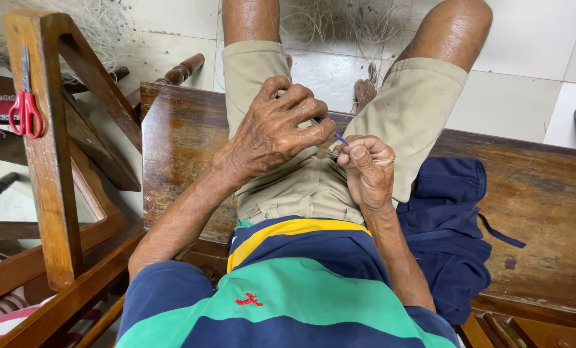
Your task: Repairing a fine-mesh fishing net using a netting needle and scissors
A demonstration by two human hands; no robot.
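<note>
Left hand (278, 125) pinches thin blue tool (339, 138); right hand (368, 167) at its 4 o'clock closes on pale line (327, 153), braced over lap for steadiness. Red scissors (25, 111) hang at 9 o'clock.

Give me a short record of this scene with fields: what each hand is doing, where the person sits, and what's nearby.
Left hand: left hand curled around a thin blue needle-like tool, cord unclear
Right hand: right hand pinching fine pale line at the tool's tip
Seat: dark worn wooden bench, person astride it
Beside right hip: folded navy cloth
Left side: red-handled scissors hanging on a wooden chair frame
Floor: pale tangled netting on white tiles
</note>
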